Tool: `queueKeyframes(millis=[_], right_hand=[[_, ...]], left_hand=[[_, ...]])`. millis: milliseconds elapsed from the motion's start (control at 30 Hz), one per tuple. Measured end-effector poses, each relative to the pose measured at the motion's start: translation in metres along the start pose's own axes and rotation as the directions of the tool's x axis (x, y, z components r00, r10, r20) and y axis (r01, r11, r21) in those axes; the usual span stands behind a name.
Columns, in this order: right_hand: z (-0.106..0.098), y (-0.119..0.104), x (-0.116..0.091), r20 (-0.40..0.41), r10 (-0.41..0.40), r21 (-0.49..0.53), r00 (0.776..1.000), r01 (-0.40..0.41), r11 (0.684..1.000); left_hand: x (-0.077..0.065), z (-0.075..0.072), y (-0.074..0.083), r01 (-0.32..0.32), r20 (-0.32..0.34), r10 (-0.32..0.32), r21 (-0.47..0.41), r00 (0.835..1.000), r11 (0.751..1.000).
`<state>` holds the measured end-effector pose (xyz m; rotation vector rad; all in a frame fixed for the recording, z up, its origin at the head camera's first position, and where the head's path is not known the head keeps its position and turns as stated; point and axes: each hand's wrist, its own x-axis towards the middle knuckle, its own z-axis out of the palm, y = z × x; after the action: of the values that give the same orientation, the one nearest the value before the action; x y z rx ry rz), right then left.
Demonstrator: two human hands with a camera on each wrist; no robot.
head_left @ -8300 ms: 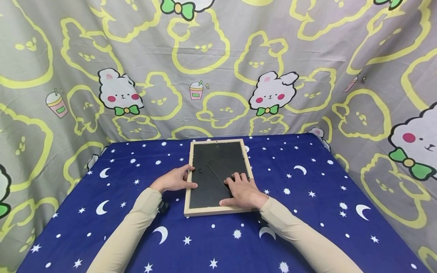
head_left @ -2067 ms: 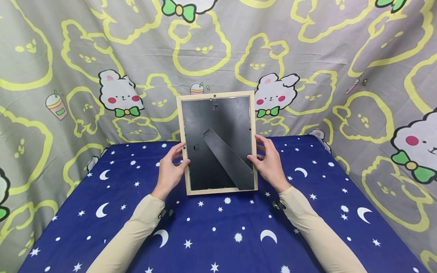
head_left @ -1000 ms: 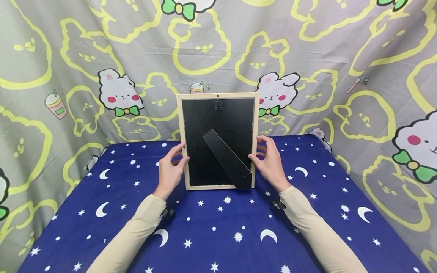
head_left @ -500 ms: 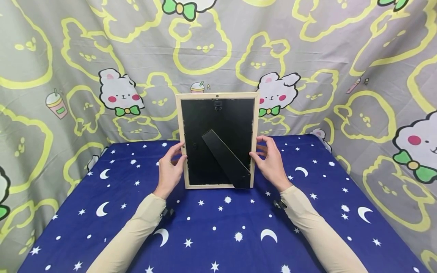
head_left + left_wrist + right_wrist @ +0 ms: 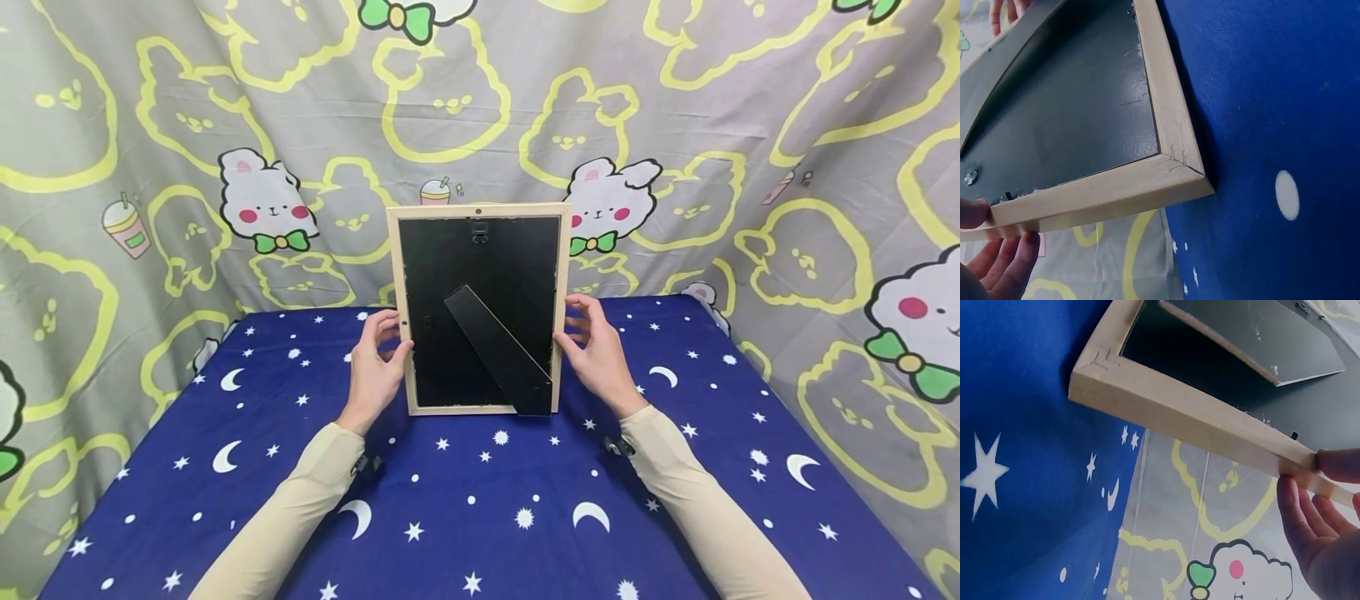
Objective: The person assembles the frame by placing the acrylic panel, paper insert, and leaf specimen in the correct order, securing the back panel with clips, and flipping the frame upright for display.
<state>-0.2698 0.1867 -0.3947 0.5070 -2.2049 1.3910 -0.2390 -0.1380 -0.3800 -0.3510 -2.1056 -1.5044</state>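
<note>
A picture frame (image 5: 397, 267) with a pale wooden border stands upright on the table, its black back turned towards me. The easel leg (image 5: 498, 354) on that back slants out, its foot at the lower right near the cloth. My left hand (image 5: 373, 371) holds the left side, thumb on the border and fingers round the outer edge; the left wrist view shows this grip up close. On the opposite side, my right hand (image 5: 600, 358) pinches the border lightly between thumb (image 5: 1338, 465) and fingers. The front of the picture frame is hidden.
A dark blue cloth (image 5: 465, 542) with white moons and stars covers the table. Behind and on both sides hangs a grey curtain (image 5: 480, 117) printed with yellow outlines and white rabbits. A small hanger (image 5: 479, 232) sits near the top of the frame's back.
The picture frame lay flat, back up, at first; it has since been raised upright with its leg out. Over the last second it stays put, while my right thumb shifts slightly outward.
</note>
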Motion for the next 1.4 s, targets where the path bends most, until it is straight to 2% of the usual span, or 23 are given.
queueKeyframes(millis=[267,567,833,1233,1300,1400], right_hand=[[-0.007,-0.041,-0.003,-0.005,-0.012,-0.001,1.0,0.012,1.0],[-0.007,-0.04,-0.003,-0.01,-0.01,0.001,1.0,0.01,1.0],[-0.007,-0.039,-0.003,-0.018,-0.014,-0.013,1.0,0.014,1.0],[-0.008,-0.041,-0.003,-0.05,-0.009,-0.017,0.999,0.008,1.0],[-0.007,-0.04,-0.003,-0.056,-0.007,-0.011,0.998,0.006,1.0],[-0.005,-0.026,-0.002,-0.065,0.001,0.006,0.998,0.0,1.0]], left_hand=[[-0.001,0.0,0.003,-0.003,0.012,0.004,-0.005,1.0,1.0],[-0.002,0.001,0.001,0.009,0.017,-0.009,-0.007,1.0,1.0],[-0.002,0.001,0.002,-0.012,0.014,0.012,-0.011,1.0,1.0],[-0.001,0.001,0.001,-0.015,-0.029,0.014,-0.015,0.999,1.0],[-0.001,0.001,0.001,-0.012,-0.035,0.011,-0.023,0.999,1.0],[-0.001,0.001,0.001,-0.007,-0.038,0.005,-0.03,0.999,1.0]])
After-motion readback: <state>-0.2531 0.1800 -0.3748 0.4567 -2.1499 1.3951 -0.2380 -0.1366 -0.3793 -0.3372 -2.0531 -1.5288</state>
